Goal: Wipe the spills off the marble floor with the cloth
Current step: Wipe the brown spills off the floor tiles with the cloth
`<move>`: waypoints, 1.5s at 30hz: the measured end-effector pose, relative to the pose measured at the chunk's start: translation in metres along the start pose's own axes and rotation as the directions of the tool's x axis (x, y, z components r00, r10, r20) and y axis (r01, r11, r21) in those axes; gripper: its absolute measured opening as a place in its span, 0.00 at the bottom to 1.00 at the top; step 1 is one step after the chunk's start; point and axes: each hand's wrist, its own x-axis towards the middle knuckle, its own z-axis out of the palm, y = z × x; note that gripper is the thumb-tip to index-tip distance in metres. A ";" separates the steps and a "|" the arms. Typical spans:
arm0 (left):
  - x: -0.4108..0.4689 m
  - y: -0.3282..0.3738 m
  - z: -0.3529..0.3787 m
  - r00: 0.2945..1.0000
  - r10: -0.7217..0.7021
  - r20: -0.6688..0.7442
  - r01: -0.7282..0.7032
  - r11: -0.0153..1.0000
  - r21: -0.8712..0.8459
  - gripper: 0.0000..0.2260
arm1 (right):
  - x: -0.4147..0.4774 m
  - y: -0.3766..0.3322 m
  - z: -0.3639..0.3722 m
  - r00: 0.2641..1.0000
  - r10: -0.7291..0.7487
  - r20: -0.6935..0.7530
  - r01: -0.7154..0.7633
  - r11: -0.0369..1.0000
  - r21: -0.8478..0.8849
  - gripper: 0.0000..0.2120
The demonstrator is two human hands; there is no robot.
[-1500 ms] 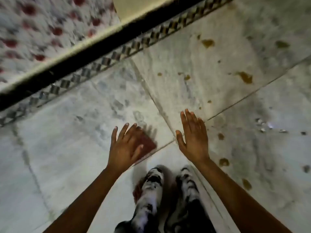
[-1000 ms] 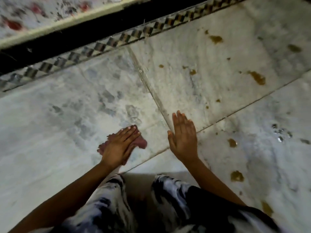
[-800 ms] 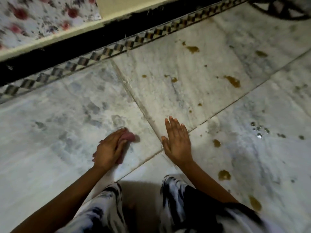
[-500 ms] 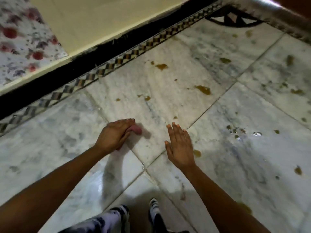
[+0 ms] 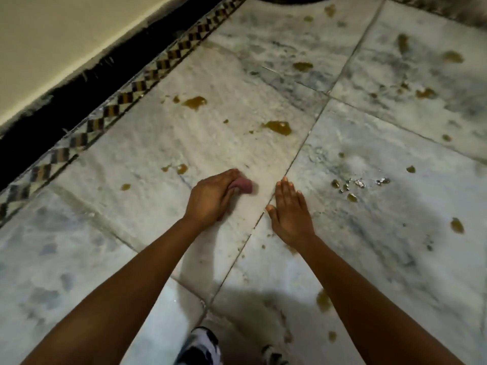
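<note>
Right, head view only.

- The left hand (image 5: 210,197) is curled round the cloth (image 5: 242,186), a pink wad. Only a lump shows past the fingertips, at about 2 o'clock from the knuckles. It looks pressed onto the marble floor (image 5: 110,248). Bunched, so I can't tell a long axis.
- Key relation: the nearest spills (image 5: 181,168) are a small brown pair at roughly 10 o'clock from the cloth, near. A bigger puddle (image 5: 278,126) sits at 1 o'clock, further off on the same slab. One more drop (image 5: 126,186) is at 9 o'clock, past the wrist.
- The left hand has the cloth and is nearer all three, so my call is that it makes the next stroke, forward and slightly left first.
- The left forearm comes in from 7 o'clock, wrist low, knuckles up.
- The right hand (image 5: 291,214) is flat, fingers straight and together, pointing 12 o'clock, holding nothing. It sits just right of the tile joint (image 5: 297,156) and looks like a prop. I can't confirm palm contact.
- A cluster of drops (image 5: 347,184) lies at 3 o'clock from the right fingertips. More are scattered on the far slabs, so most of the job looks undone.
- Risk: a small wad may smear the puddle rather than lift it.
</note>
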 end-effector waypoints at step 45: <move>-0.135 -0.027 0.010 0.930 0.081 0.358 -0.207 0.922 0.328 0.25 | 0.000 0.006 0.001 0.998 -0.039 0.052 0.039 0.999 -0.004 0.40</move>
